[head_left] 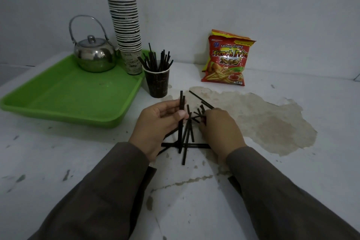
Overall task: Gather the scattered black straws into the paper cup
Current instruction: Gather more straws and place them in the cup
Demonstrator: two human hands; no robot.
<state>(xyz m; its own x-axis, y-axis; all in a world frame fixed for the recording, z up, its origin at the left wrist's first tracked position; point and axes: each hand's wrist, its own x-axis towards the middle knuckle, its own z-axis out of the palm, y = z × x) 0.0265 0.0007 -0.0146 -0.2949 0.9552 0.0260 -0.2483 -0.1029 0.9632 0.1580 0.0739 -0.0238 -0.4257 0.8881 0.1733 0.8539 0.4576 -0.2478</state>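
Head view, looking down over the white, stained tabletop (pixel 58 161): far left sits a green tray (pixel 64 99), and on its back end a shiny steel teapot (pixel 94 54) with its hoop handle up. Just beside the teapot rises a tall stack of paper cups (pixel 127 31), also standing on the tray. Right of the tray's corner, off it and on the table, stands the dark paper cup (pixel 157 82), upright, already bristling with black straws (pixel 155 60) that fan out of its mouth.

Nearer to me, the person's left hand (pixel 155 124) comes out of a dark brown sleeve (pixel 109 191), palm turned up a little, thumb and fingers pinching a small bundle of straws (pixel 181 103) that stands nearly upright. Below and around it lies the pile of loose straws (pixel 187 142), crossed over one another on the table, one stretching away toward the back right. The right hand (pixel 220 128) rests knuckles-up on the pile's right edge, fingers curled down onto the straws; whether it has actually got one pinched I cannot tell. Farther back right, a red bag of French fries snacks (pixel 228 60) leans against the wall.
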